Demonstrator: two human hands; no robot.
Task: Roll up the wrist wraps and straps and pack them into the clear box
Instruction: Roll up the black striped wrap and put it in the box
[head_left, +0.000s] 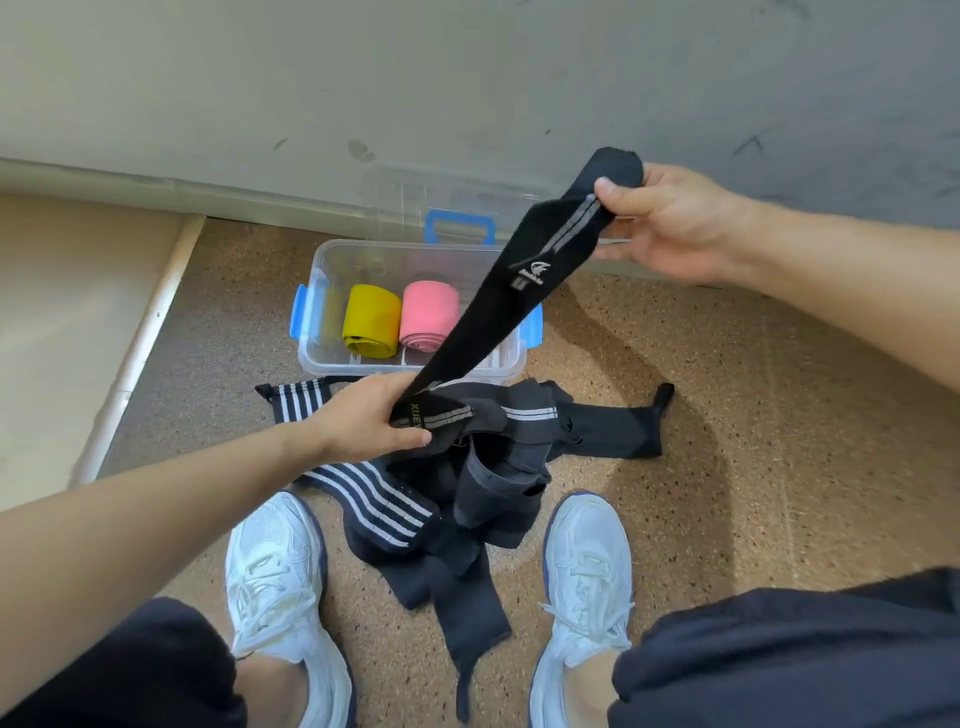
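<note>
A black wrist wrap (498, 306) with grey stripes is stretched taut in the air above the clear box (332, 358). My right hand (670, 223) pinches its upper end at the right. My left hand (374, 421) grips its lower end, just in front of the box. Inside the box lie a rolled yellow wrap (370, 321) and a rolled pink wrap (428, 316), side by side. A tangled pile of black wraps and straps (467, 493), some with white stripes, lies on the floor between my feet.
The box has blue latches and stands on a speckled floor near a grey wall. Its clear lid (452, 202) with a blue handle leans behind it. My white shoes (275, 571) flank the pile. A pale raised ledge (78, 312) runs along the left.
</note>
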